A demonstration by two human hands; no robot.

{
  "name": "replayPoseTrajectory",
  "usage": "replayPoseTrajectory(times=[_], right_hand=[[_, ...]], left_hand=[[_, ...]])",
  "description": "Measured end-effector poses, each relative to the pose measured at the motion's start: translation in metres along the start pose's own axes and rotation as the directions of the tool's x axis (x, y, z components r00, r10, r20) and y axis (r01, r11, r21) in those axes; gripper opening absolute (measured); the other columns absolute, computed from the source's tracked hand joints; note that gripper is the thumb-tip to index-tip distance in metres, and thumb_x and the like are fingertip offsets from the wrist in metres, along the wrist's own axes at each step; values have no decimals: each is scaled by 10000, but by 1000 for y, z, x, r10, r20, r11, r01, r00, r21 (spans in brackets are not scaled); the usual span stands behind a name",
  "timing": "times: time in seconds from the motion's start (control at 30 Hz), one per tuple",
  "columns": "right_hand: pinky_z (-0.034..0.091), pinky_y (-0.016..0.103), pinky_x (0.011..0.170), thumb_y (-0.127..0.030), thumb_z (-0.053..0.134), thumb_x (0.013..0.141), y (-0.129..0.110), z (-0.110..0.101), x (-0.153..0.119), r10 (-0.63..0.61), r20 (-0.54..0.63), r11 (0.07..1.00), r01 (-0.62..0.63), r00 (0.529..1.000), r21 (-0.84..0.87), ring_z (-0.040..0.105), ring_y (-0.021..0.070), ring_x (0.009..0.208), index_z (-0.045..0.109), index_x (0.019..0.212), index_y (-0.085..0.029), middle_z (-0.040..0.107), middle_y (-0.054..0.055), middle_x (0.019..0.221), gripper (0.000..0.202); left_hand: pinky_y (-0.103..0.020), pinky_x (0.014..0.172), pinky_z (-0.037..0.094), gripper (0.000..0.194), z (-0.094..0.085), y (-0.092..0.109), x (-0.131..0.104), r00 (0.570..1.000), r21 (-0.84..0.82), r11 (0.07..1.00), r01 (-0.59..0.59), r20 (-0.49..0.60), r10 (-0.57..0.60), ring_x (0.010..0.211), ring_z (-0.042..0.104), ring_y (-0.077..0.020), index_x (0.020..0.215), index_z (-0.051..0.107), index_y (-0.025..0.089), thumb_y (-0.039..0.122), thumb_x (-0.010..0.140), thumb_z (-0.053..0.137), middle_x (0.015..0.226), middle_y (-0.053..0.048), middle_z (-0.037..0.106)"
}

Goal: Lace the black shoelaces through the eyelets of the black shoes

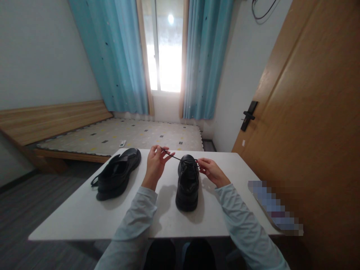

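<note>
A black shoe (188, 187) stands upright in the middle of the white table (225, 221), its toe pointing away from me. My left hand (157, 163), raised to the left of the shoe, pinches a black shoelace (172, 154) that runs taut to the shoe's upper. On the right side, my right hand (210, 170) has its fingertips closed on lace close beside the shoe's eyelets. The exact grip of the right fingers is small and partly hidden. Another black shoe (119, 174) rests on the table's left part, its toe also turned away.
Behind the table is a bed (135, 135) with a small white remote (122, 143) on its mattress. To the right is a wooden door (306, 112) with a black handle (249, 115). A blurred-out flat object (274, 206) lies at the table's right edge.
</note>
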State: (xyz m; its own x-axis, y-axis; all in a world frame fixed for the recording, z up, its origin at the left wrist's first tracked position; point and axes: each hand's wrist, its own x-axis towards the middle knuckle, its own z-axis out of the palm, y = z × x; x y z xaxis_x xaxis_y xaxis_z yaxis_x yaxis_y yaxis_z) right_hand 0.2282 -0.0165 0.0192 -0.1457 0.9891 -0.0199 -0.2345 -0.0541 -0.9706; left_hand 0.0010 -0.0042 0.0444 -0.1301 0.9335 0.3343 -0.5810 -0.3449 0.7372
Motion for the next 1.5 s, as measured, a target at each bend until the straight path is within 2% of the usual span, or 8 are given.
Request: replayPoseTrajectory(times=[0.17,0.37,0.57,0.73,0.9,1.07,1.23,1.5], right_hand=[[432,229,602,-280,755,592,-2,-5,-1,7,4,993,-8,1000,119,520,78,588,588,689,-179,614,-23,736,218],[403,221,554,-298,719,601,-2,-10,-3,-11,-35,988,6,999,-157,472,69,541,579,673,-161,571,-25,666,209],[438,253,560,-324,642,679,-1,-4,-1,-341,-144,881,262,929,-393,503,112,602,628,821,-186,584,12,744,199],[460,288,664,-310,555,795,-2,11,-7,-517,61,656,441,854,-612,551,175,818,699,855,-206,611,65,910,188],[422,389,860,-266,602,799,4,22,-9,-596,185,426,503,781,-752,508,219,958,726,866,-237,572,72,963,144],[400,420,900,-254,632,786,7,26,-9,-611,233,335,513,757,-790,487,232,971,719,858,-239,554,75,985,114],[403,419,902,-239,635,776,7,27,-9,-610,249,330,527,752,-783,486,234,980,708,848,-239,554,70,992,103],[392,403,910,-223,613,790,5,30,-11,-601,271,347,550,752,-760,501,225,972,697,851,-229,571,65,964,104]], left_hand=[[-208,566,501,278,-4,3,2,999,-20,999,-29,-47,28,561,504,-48,802,452,191,396,772,638,738,40,529],[-153,479,394,285,-11,-1,8,986,161,979,-122,-92,138,507,439,-43,804,453,193,446,800,584,677,47,496],[-149,439,337,245,-23,0,14,924,397,891,-220,-207,321,487,393,-47,815,470,187,408,804,575,670,45,474],[-177,495,375,227,-29,-2,15,924,607,771,-192,-152,350,570,480,-86,820,567,169,389,771,594,689,14,541],[-226,593,426,215,-19,-1,7,973,751,623,-220,127,191,640,552,-127,743,646,172,385,724,630,720,-18,651],[-270,682,462,206,-12,-6,0,943,825,498,-266,331,-45,718,615,-165,742,688,198,395,731,629,764,-33,707],[-282,692,469,189,-15,-11,-1,908,855,421,-303,393,-143,690,617,-165,750,699,210,390,709,658,756,-26,717],[-266,689,461,127,-13,-12,-3,905,870,381,-314,395,-155,680,615,-156,734,700,221,340,718,660,740,-11,716]])
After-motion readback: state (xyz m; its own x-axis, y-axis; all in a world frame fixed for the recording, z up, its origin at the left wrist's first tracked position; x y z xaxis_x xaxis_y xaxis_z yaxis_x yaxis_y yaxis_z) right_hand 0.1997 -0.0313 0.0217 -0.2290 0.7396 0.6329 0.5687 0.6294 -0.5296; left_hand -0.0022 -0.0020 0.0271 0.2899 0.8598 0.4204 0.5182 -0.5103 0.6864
